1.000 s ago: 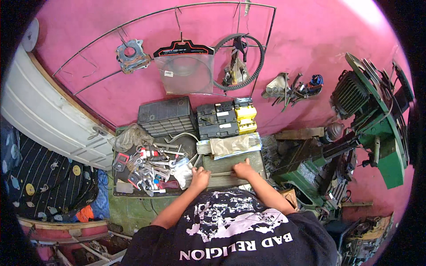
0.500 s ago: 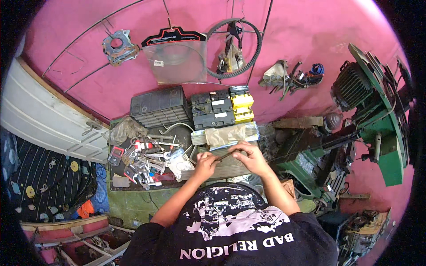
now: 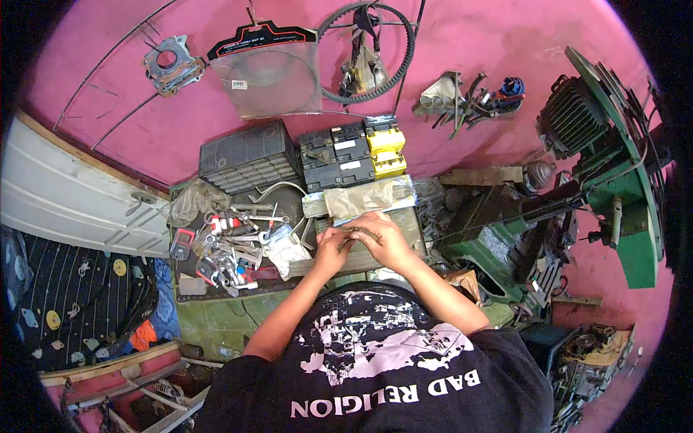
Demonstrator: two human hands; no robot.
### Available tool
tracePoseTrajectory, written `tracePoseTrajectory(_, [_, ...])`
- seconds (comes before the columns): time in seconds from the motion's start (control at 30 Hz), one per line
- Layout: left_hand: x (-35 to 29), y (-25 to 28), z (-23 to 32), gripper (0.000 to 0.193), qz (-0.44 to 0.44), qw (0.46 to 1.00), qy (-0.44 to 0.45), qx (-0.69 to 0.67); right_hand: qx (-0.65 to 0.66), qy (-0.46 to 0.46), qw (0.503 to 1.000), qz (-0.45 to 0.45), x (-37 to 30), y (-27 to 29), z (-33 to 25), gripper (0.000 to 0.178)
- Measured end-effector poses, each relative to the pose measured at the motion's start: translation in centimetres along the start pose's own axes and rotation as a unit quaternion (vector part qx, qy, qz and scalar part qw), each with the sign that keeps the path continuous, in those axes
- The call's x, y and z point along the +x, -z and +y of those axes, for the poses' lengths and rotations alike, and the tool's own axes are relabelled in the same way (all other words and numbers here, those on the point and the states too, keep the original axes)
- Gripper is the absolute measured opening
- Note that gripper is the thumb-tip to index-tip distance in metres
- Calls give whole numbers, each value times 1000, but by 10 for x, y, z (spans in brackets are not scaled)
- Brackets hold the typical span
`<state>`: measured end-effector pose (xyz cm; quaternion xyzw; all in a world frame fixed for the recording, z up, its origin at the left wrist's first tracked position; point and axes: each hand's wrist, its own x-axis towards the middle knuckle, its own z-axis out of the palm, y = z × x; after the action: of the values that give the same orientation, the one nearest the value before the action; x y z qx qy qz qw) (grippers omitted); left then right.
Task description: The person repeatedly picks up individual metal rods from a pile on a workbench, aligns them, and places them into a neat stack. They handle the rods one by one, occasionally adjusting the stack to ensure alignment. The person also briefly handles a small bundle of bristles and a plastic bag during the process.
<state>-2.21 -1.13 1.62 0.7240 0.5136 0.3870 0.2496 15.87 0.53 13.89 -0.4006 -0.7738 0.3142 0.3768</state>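
Observation:
My left hand point(image 3: 331, 250) and my right hand point(image 3: 384, 240) meet over the workbench, fingers bent and closed. Between them is a thin, dark, strip-like piece point(image 3: 355, 230), mostly covered by the fingers, so its exact kind does not show. Just beyond my hands lies a flat, ribbed grey stack point(image 3: 314, 207) with crumpled brown paper point(image 3: 363, 198) over it. A second ribbed grey piece point(image 3: 302, 268) sits below my hands at the bench's near side.
Spanners and other hand tools point(image 3: 238, 249) are heaped on the left, near a red-and-grey meter point(image 3: 182, 244). Black and yellow batteries point(image 3: 388, 153) and a dark drawer cabinet point(image 3: 249, 155) stand along the pink wall. A green drilling machine point(image 3: 613, 195) rises at the right.
My hands have come closer together, the right one moving left to the left hand. The thin dark piece, plainer to see before, is now mostly covered. The whole view has shifted slightly.

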Motion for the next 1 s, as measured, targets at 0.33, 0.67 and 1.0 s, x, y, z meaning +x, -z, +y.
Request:
tracePoseTrajectory(0.33, [1, -20, -19, 13, -48, 998, -2, 42, -95, -26, 995, 7, -27, -19, 51, 15])
tracePoseTrajectory(0.67, [6, -12, -41, 19, 55, 990, 119, 60, 156, -233, 871, 403, -73, 105, 109, 22])
tracePoseTrajectory(1.0, [36, 6, -126, 68, 74, 919, 382, 64, 306, -343, 724, 514, -93, 132, 242, 25])
